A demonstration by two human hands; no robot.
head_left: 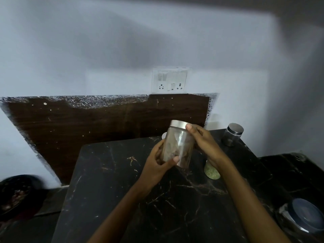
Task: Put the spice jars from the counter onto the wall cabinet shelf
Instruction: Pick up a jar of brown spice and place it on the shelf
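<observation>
Centre frame, both hands hold a tilted clear jar (178, 146) above the black counter (122, 190). The left hand (158, 162) wraps around its base and the right hand (205, 141) grips it near the steel lid. This looks like the carrying step. Next the jar must rise to the cabinet shelf, which is out of view. Behind them wait a green-filled jar (212, 170) and a dark jar (232, 135). No label is readable.

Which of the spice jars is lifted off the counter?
The clear jar, held between the left hand and right hand. The dark jar at the back right and the green-filled jar under the right wrist stand on the counter.
</observation>
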